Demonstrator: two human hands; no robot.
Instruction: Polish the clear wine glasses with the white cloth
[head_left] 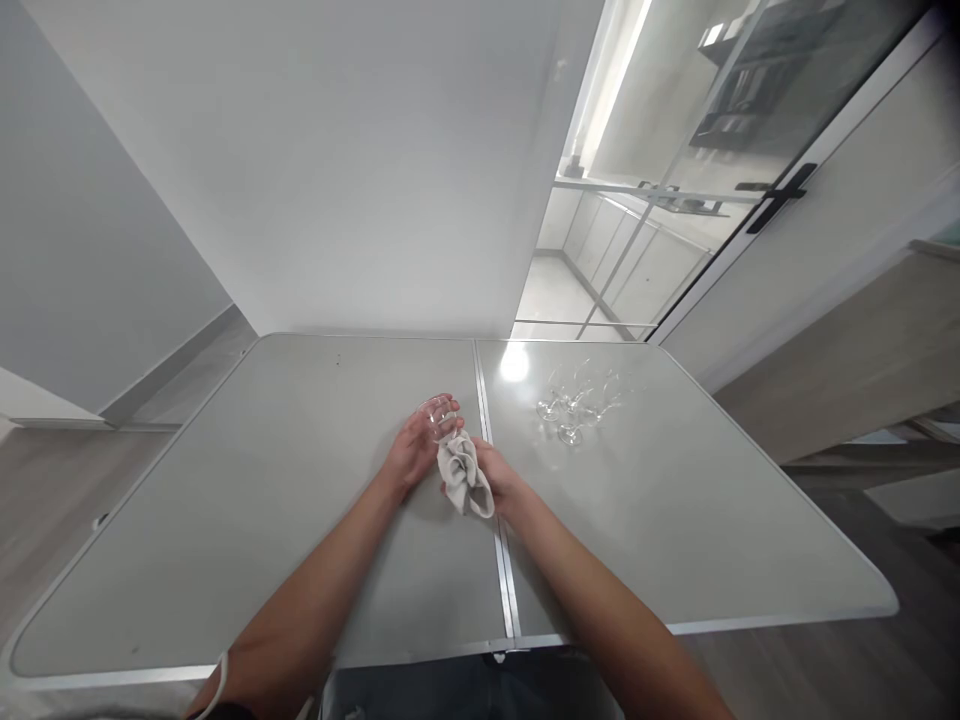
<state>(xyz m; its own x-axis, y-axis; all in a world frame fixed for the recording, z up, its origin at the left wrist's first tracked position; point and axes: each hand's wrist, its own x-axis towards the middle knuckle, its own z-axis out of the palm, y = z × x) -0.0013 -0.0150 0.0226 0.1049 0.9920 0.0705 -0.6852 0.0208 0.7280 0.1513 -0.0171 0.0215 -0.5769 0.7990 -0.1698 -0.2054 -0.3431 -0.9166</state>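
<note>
Over the middle of the table, my left hand [415, 450] is closed around a clear drinking glass [441, 416], its fingers showing through and behind the bowl. My right hand [496, 474] grips a crumpled light-grey cloth [463, 474] just to the right. The cloth touches the near end of the glass and hides that part, so I cannot tell whether a stem is there. Some fingers of my right hand are covered by the cloth.
Several clear stemmed glasses [574, 408] stand close together on the right half of the grey folding table [300, 500]. A metal seam [504, 580] runs down its middle. Behind rises a white wall [360, 180], with a glass-paned door [645, 220] to the right.
</note>
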